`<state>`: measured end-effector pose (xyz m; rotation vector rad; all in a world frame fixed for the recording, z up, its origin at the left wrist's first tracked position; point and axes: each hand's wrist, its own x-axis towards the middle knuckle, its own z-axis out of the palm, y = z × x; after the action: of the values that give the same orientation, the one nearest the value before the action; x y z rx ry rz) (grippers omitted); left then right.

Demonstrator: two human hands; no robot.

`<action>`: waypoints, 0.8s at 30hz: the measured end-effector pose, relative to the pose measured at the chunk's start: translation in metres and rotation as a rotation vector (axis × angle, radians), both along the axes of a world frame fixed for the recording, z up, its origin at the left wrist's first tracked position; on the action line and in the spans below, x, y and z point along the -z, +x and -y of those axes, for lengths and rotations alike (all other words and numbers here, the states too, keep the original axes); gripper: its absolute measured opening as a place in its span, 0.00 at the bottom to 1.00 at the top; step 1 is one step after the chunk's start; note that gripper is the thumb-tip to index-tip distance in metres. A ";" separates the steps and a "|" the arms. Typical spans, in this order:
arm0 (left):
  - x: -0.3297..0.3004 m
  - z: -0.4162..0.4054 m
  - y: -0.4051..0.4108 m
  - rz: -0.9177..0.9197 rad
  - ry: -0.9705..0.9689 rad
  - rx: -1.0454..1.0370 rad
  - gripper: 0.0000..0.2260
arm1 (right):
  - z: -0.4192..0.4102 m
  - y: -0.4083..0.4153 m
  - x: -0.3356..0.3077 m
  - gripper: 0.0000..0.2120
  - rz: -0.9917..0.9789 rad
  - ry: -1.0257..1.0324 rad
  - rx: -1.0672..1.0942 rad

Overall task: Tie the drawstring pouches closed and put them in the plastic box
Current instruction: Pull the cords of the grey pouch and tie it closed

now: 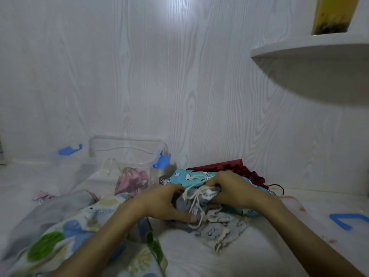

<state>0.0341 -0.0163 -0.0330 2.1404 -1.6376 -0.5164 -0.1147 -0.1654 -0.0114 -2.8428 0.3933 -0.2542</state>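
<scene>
Nearest to us, at the lower left of the frame, a patterned cloth (pixel 65 234) with green and blue spots lies rumpled over the white surface (pixel 189 254). Our two forearms reach in from the bottom edge to the centre. There our left hand (pixel 163 204) has its fingers curled into the gathered mouth of a grey pouch (pixel 221 224), the thumb lying flat along the fabric. Our right hand (pixel 233 186) grips the same bunched mouth from the other side, fingers tucked in. Between the two hands the cream drawstring (pixel 197 198) crosses in loose loops, and one tasselled end trails down over the pouch body toward lower centre. We cannot tell whether a knot is made.

Just behind the hands lies a turquoise pouch (pixel 183 176) with white prints, partly under our right hand, and behind that, to the right, a dark red pouch (pixel 235 166) with a thin dark cord. At lower right a blue mark (pixel 345 219) shows on the surface.

Further back, left of centre, the clear box (pixel 127 150) with blue clips stands open against the wall, with a pink pouch (pixel 133 178) inside. At upper right a white shelf (pixel 311 62) juts from the wood-grain wall (pixel 159 76).
</scene>
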 end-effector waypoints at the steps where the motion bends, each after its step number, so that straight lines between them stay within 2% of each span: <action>1: -0.002 0.000 -0.002 0.001 -0.075 -0.005 0.18 | 0.001 0.000 -0.009 0.03 0.060 0.030 -0.010; 2: -0.008 0.000 -0.004 0.004 -0.164 -0.026 0.09 | 0.001 -0.002 -0.021 0.03 0.124 0.056 -0.019; 3: -0.017 -0.001 -0.003 0.014 -0.247 -0.068 0.09 | 0.000 -0.003 -0.033 0.05 0.200 0.068 -0.016; 5: -0.043 -0.004 -0.003 0.009 -0.377 -0.156 0.15 | -0.002 -0.006 -0.060 0.10 0.334 0.099 0.009; 6: -0.057 -0.005 -0.003 0.005 -0.422 -0.166 0.16 | -0.004 -0.009 -0.072 0.17 0.347 0.129 0.034; 8: -0.087 -0.010 -0.004 -0.017 -0.455 -0.153 0.15 | -0.008 -0.013 -0.096 0.35 0.228 0.234 0.024; 9: -0.099 -0.013 -0.005 -0.044 -0.453 -0.142 0.13 | -0.011 -0.015 -0.106 0.41 0.130 0.280 0.004; 10: -0.112 -0.016 -0.006 -0.079 -0.456 -0.129 0.12 | -0.015 -0.016 -0.116 0.40 0.054 0.305 -0.029; 13: -0.138 -0.024 -0.007 -0.195 -0.504 -0.131 0.09 | -0.023 -0.013 -0.138 0.13 0.060 0.379 -0.086; 14: -0.145 -0.026 -0.010 -0.239 -0.526 -0.148 0.08 | -0.025 -0.012 -0.144 0.09 0.115 0.412 -0.081; 16: -0.156 -0.035 -0.012 -0.337 -0.545 -0.171 0.08 | -0.028 -0.007 -0.156 0.07 0.206 0.460 -0.044; 18: -0.159 -0.047 -0.007 -0.399 -0.432 -0.072 0.15 | -0.031 0.000 -0.165 0.07 0.271 0.525 -0.007; 21: -0.146 -0.062 0.001 -0.330 0.023 0.187 0.27 | -0.038 0.013 -0.176 0.06 0.447 0.812 0.022; 23: -0.124 -0.059 0.002 -0.304 0.254 0.220 0.22 | -0.041 0.020 -0.183 0.09 0.585 1.061 0.028; 24: -0.113 -0.055 0.001 -0.312 0.282 0.192 0.17 | -0.042 0.023 -0.186 0.10 0.643 1.137 0.054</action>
<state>0.0351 0.0390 0.0799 1.9668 -1.6750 -1.1396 -0.0912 -0.1230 0.1742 -1.5359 0.3155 -0.6653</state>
